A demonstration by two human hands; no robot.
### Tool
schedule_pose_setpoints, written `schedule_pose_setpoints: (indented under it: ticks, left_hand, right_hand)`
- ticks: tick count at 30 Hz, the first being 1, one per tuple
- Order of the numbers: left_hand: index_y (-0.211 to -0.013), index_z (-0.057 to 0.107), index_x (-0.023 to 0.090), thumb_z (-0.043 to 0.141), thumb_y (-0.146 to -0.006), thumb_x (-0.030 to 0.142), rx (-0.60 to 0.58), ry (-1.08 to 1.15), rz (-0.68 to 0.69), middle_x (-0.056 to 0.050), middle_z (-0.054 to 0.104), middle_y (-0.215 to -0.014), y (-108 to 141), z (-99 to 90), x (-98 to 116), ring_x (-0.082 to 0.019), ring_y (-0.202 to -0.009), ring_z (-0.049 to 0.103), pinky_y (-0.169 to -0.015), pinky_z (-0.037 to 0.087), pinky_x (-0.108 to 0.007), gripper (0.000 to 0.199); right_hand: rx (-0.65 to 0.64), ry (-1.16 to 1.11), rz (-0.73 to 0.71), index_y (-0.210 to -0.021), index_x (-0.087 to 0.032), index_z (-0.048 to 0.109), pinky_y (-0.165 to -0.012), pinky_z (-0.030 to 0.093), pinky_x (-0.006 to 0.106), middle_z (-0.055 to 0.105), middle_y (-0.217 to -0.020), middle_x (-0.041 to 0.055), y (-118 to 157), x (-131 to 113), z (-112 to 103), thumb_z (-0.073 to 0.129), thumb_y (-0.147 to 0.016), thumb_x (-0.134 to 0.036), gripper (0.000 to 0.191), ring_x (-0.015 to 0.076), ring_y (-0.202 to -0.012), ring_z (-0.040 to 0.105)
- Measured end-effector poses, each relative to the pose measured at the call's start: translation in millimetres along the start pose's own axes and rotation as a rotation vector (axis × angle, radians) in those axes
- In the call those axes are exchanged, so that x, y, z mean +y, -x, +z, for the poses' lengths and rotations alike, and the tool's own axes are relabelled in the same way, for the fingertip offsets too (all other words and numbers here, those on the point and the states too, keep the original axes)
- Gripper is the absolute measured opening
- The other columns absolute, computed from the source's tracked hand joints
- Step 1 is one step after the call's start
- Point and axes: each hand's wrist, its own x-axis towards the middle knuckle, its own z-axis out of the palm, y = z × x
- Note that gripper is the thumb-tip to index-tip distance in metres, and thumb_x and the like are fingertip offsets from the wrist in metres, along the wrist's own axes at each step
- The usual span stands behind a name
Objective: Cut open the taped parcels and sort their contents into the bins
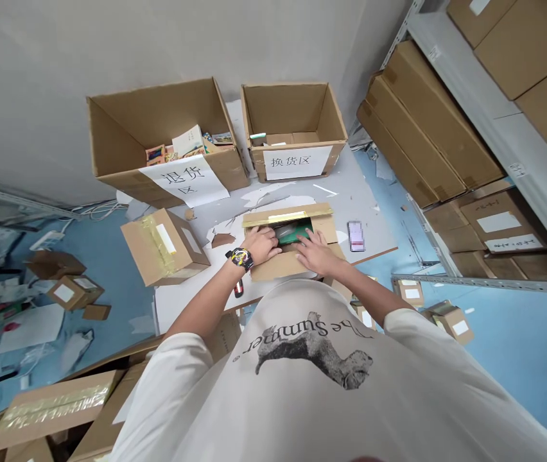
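Note:
In front of me on the table lies an opened cardboard box with its flaps folded out. Inside it shows a green item, partly under clear plastic; its kind I cannot make out. My left hand, with a watch on the wrist, is at the left of the opening, its fingers bent around the cardboard edge. On the right, my right hand lies over the near flap, fingers spread, with the tips at the green item's edge. How firmly either hand presses is hidden.
A large carton with books and a smaller carton stand behind, both with paper signs. A taped box sits left. A phone lies right; a red-and-black tool lies near the table edge. Shelves with boxes rise at right.

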Motion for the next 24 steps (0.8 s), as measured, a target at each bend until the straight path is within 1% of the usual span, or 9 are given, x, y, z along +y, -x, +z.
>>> schedule_pose_setpoints:
  ticks: [3, 6, 9, 11, 13, 16, 18, 22, 24]
  left_hand:
    - [-0.088, 0.079, 0.022, 0.071, -0.108, 0.049, 0.046, -0.028, 0.06, -0.014, 0.077, -0.105, 8.3, -10.0, 0.8, -0.036, -0.116, 0.071, -0.13, 0.04, -0.066, 0.034]
    - [-0.086, 0.075, 0.024, 0.073, -0.104, 0.047, 0.117, -0.013, 0.082, -0.012, 0.075, -0.106, 22.0, -20.7, 0.0, -0.035, -0.118, 0.07, -0.135, 0.041, -0.064, 0.029]
    - [-0.089, 0.074, 0.026, 0.071, -0.104, 0.04, 0.192, 0.002, 0.037, -0.014, 0.076, -0.112, 34.8, -30.9, -2.9, -0.036, -0.131, 0.07, -0.13, 0.05, -0.06, 0.021]
    - [-0.095, 0.077, 0.025, 0.07, -0.103, 0.032, 0.222, -0.016, 0.009, -0.016, 0.077, -0.117, 41.2, -37.1, -3.3, -0.037, -0.139, 0.069, -0.131, 0.051, -0.06, 0.013]
    - [-0.104, 0.08, 0.024, 0.069, -0.102, 0.027, 0.233, -0.05, -0.023, -0.017, 0.078, -0.121, 46.6, -42.5, -0.8, -0.037, -0.14, 0.069, -0.134, 0.049, -0.061, 0.011]
    - [-0.12, 0.082, 0.023, 0.068, -0.102, 0.023, 0.231, -0.095, -0.103, -0.019, 0.08, -0.13, 55.5, -48.9, 6.6, -0.038, -0.141, 0.07, -0.136, 0.048, -0.063, 0.023]
    - [-0.135, 0.081, 0.021, 0.066, -0.103, 0.022, 0.225, -0.12, -0.175, -0.02, 0.079, -0.142, 62.8, -51.7, 10.9, -0.039, -0.146, 0.068, -0.136, 0.047, -0.063, 0.036]
    - [-0.165, 0.067, 0.02, 0.068, -0.101, 0.023, 0.163, -0.155, -0.335, -0.021, 0.065, -0.173, 77.1, -53.0, 12.7, -0.042, -0.164, 0.056, -0.139, 0.041, -0.066, 0.064]
    - [-0.174, 0.06, 0.021, 0.072, -0.1, 0.026, 0.083, -0.155, -0.404, -0.02, 0.058, -0.181, 81.2, -51.6, 11.4, -0.043, -0.168, 0.052, -0.141, 0.038, -0.065, 0.075]
  right_hand:
    - [0.026, 0.11, -0.025, -0.145, -0.015, 0.084, -0.147, 0.017, 0.081, 0.071, -0.162, 0.024, -9.2, 10.7, -2.3, 0.056, -0.121, -0.054, 0.053, 0.0495, -0.179, 0.035]
    - [0.149, 0.177, 0.016, -0.138, -0.012, 0.085, -0.148, 0.01, 0.083, 0.074, -0.152, 0.0265, -4.4, 23.3, -9.9, 0.06, -0.118, -0.051, 0.05, 0.0506, -0.177, 0.036]
    - [0.245, 0.206, 0.086, -0.144, -0.012, 0.081, -0.148, 0.011, 0.083, 0.073, -0.152, 0.0265, 5.9, 34.3, -19.3, 0.066, -0.115, -0.043, 0.046, 0.0508, -0.176, 0.038]
    - [0.29, 0.216, 0.139, -0.153, -0.011, 0.076, -0.147, 0.013, 0.084, 0.071, -0.159, 0.0273, 12.3, 39.4, -23.4, 0.068, -0.112, -0.04, 0.051, 0.0514, -0.177, 0.036]
    - [0.325, 0.221, 0.184, -0.163, -0.01, 0.07, -0.145, 0.014, 0.085, 0.065, -0.17, 0.0277, 17.4, 43.1, -24.9, 0.067, -0.112, -0.039, 0.058, 0.052, -0.178, 0.033]
    - [0.348, 0.235, 0.255, -0.175, -0.01, 0.059, -0.144, 0.017, 0.084, 0.053, -0.184, 0.0268, 24.2, 49.3, -23.6, 0.062, -0.114, -0.041, 0.069, 0.0525, -0.179, 0.03]
    - [0.35, 0.248, 0.308, -0.181, -0.008, 0.052, -0.143, 0.018, 0.082, 0.046, -0.189, 0.0275, 28.8, 54.9, -21.3, 0.061, -0.114, -0.042, 0.075, 0.0525, -0.18, 0.028]
    - [0.309, 0.257, 0.371, -0.183, -0.004, 0.046, -0.142, 0.019, 0.079, 0.041, -0.19, 0.0316, 34.0, 67.9, -15.1, 0.057, -0.115, -0.045, 0.08, 0.0517, -0.179, 0.03]
    - [0.253, 0.247, 0.35, -0.183, -0.007, 0.048, -0.142, 0.021, 0.078, 0.041, -0.19, 0.0306, 31.4, 73.8, -12.3, 0.056, -0.116, -0.046, 0.078, 0.0513, -0.176, 0.034]
